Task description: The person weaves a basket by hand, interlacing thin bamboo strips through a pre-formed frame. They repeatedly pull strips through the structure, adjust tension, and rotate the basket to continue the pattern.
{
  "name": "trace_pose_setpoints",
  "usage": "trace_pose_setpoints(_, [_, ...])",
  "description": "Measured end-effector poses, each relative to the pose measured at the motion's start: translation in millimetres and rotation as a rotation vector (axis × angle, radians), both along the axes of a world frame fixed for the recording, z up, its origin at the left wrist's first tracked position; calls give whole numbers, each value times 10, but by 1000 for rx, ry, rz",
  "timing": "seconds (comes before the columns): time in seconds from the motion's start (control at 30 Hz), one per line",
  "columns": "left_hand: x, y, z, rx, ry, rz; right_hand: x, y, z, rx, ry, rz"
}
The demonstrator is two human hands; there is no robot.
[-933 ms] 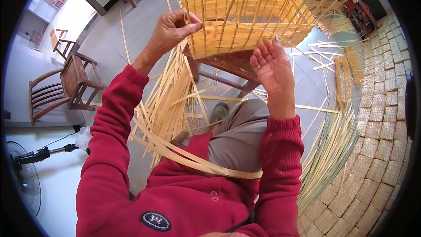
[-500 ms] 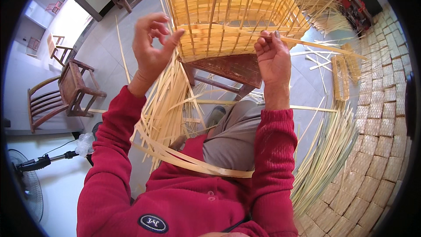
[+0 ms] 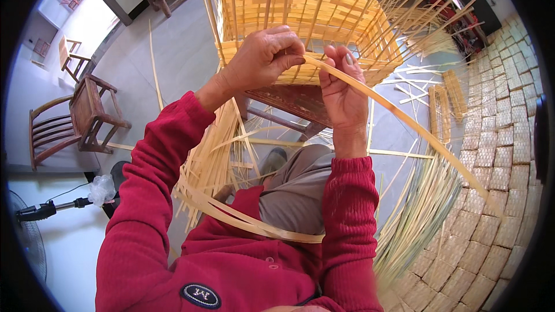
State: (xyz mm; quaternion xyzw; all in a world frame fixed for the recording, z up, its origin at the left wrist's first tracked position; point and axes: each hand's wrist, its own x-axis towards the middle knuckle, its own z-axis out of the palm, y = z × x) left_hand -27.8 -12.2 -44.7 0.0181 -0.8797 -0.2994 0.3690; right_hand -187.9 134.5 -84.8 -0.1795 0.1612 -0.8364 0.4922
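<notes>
A partly woven basket (image 3: 370,72) of yellow strips, its upright stakes rising past the rim, rests on a reddish-brown wooden stool (image 3: 289,103). At the near wall of the basket, my left hand (image 3: 257,60) pinches one end of a pale bamboo strip (image 3: 410,120) between thumb and fingers. Just to its right, my right hand (image 3: 345,101) has its fingers curled about the same strip, palm toward me. From there the strip bows down to the right, over the floor. My hands partly hide the near wall.
Bundled loose strips (image 3: 211,144) lean below the stool, and a few curve across my lap. Greenish strips (image 3: 425,214) lie at right beside a wall of stacked woven blocks (image 3: 491,196). A wooden chair (image 3: 87,115) and a fan (image 3: 29,237) stand at left.
My left hand has moved right and now pinches the strip near my right hand. The strip's free end has swung down toward me. My right hand has shifted slightly left and lower.
</notes>
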Motion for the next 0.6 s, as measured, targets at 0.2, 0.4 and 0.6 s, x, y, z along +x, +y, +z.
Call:
trace_pose_setpoints(0.2, [37, -121, 50, 123, -35, -119, 178, -103, 353, 132, 590, -85])
trace_pose_setpoints(0.4, [38, -117, 53, 104, -33, -97, 309, -36, 417, 236, 1003, -414])
trace_pose_setpoints(0.6, [-70, -16, -68, 381, 30, -46, 481, 108, 312, 311, 273, -355])
